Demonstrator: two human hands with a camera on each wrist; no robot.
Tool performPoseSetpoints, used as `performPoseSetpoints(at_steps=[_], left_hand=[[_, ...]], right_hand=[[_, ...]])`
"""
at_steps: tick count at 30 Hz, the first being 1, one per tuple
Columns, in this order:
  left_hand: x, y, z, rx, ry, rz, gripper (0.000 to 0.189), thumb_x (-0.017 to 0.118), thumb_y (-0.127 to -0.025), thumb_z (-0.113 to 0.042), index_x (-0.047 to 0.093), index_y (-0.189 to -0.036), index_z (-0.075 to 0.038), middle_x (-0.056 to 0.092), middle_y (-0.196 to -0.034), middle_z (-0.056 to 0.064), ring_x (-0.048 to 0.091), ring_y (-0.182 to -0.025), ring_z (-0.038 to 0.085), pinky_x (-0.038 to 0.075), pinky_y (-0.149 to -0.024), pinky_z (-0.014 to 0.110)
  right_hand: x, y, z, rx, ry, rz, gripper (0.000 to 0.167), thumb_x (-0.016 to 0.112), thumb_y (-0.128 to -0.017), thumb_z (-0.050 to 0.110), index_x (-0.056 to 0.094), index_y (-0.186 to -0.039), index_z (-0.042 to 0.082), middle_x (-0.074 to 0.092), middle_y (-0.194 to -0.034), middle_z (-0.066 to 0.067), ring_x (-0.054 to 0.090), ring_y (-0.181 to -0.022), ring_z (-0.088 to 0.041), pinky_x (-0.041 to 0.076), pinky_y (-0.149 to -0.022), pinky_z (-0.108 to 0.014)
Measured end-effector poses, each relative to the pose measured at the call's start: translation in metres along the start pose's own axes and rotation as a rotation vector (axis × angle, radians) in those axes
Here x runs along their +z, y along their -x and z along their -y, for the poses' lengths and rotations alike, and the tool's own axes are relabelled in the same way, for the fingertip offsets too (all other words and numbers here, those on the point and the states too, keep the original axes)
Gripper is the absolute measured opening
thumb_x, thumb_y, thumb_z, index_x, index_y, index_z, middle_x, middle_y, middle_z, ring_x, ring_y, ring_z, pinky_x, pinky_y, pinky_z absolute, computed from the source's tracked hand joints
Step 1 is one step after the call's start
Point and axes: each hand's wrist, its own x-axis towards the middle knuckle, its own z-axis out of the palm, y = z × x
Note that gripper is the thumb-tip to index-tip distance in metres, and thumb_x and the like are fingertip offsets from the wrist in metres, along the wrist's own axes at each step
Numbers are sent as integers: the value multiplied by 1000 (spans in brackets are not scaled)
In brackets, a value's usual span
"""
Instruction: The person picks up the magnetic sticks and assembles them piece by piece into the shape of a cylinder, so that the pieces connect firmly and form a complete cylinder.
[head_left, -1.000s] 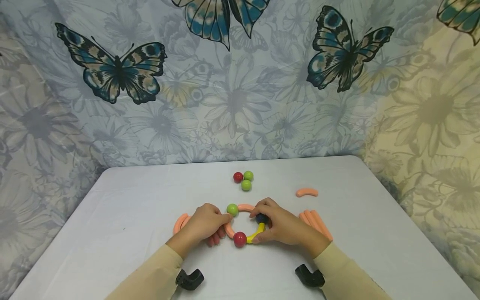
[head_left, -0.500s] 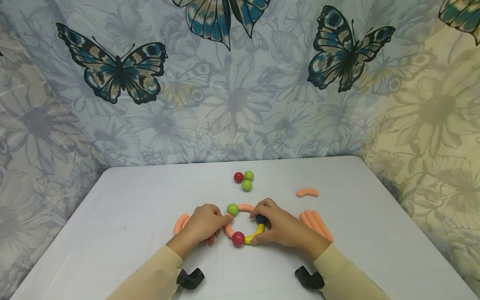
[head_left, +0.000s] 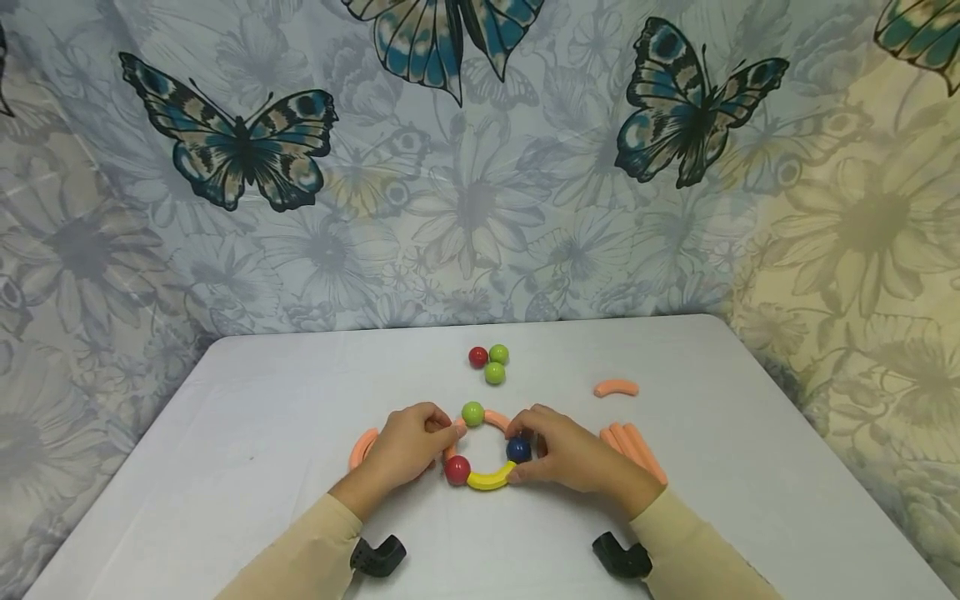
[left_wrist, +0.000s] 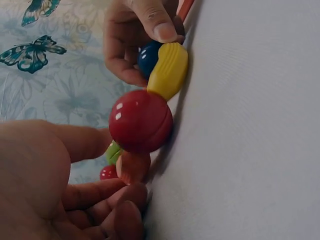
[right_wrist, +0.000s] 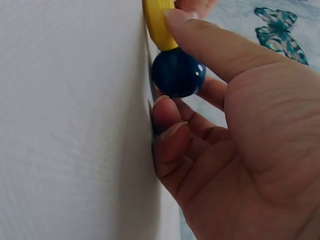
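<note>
A toy ring of balls and curved rods lies on the white table between my hands. In the head view it has a green ball (head_left: 472,413) at the top, a blue ball (head_left: 518,450) at the right and a red ball (head_left: 457,471) at lower left. A yellow curved rod (head_left: 491,478) joins red and blue; orange curved rods (head_left: 497,418) make up the rest. My left hand (head_left: 410,440) pinches the ring's left orange rod (left_wrist: 133,166), partly hidden by the fingers. With thumb on the yellow rod and fingers around the blue side, my right hand (head_left: 564,450) holds the ring.
Farther back on the table (head_left: 300,375) sit a loose red ball (head_left: 478,357) and two green balls (head_left: 495,373). One orange rod (head_left: 617,388) lies at the right, above a row of several orange rods (head_left: 633,450). More orange rods (head_left: 363,448) show behind the left hand.
The ring has turned clockwise between my hands: the red ball moved left, the green ball shifted right, and the blue ball came down into clearer view. Both hands stay nearly in place.
</note>
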Motion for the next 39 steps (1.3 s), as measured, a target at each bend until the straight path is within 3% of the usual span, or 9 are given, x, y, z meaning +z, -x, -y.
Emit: performPoseSetpoints(at_steps=[5,9,15,20,23,26,32,36,39], left_hand=[[-4,5,-2,15,-17,28,54,89,-92,-42,68,-130,-8,65,-102,1,60,-86,19,52,-73,38],[-5,14,-2,18,3,66,68,95,-85,-45,61,-130,-6,63,-114,5,60,-94,23,53,-79,42],[-5,24,9,122,-41,50,40,93,-89,-38,64,-103,-14,65,-94,-3,60,-79,17,52,-64,32],[-8,31,13,180,-19,74,34,93,-90,-32,67,-106,-16,66,-95,-5,59,-73,15,50,-60,29],[-10,35,14,203,-3,100,32,91,-92,-29,67,-109,-17,66,-97,-6,58,-71,15,50,-59,28],[-9,35,17,228,-1,85,27,89,-94,-27,68,-109,-20,66,-97,-8,57,-70,13,49,-58,27],[-6,33,24,262,4,15,25,89,-95,-29,69,-109,-21,66,-88,-10,56,-67,11,48,-57,27],[-4,33,27,268,1,-4,26,89,-95,-29,69,-108,-22,61,-77,-9,55,-64,11,47,-56,27],[-5,34,29,277,-4,-6,25,89,-95,-30,69,-109,-22,62,-79,-10,56,-64,11,47,-56,27]], right_hand=[[1,-2,-2,-27,-44,14,39,92,-93,31,70,-121,15,63,-100,4,59,-84,-17,52,-73,-31],[-8,2,-2,-4,-75,-15,34,84,-100,33,71,-125,14,65,-100,2,61,-82,-19,53,-70,-32],[-41,19,-10,69,-187,-223,40,77,-105,29,66,-138,9,65,-117,-7,63,-94,-30,54,-71,-36],[-66,47,-35,66,-353,-342,38,66,-112,21,59,-144,2,63,-125,-18,64,-106,-36,56,-82,-37],[-79,65,-50,105,-393,-345,42,61,-114,22,54,-149,0,60,-135,-22,63,-114,-33,54,-89,-36],[-87,79,-66,175,-411,-338,47,60,-115,27,51,-152,0,56,-141,-21,62,-113,-29,55,-87,-36],[-91,85,-92,220,-461,-358,47,62,-114,23,50,-150,-5,59,-127,-20,66,-104,-25,57,-84,-32],[-93,86,-100,229,-426,-294,50,68,-110,20,50,-151,-4,62,-127,-19,67,-105,-21,56,-85,-31],[-94,88,-102,181,-397,-218,52,72,-106,11,50,-151,-6,61,-127,-22,65,-106,-22,56,-86,-30]])
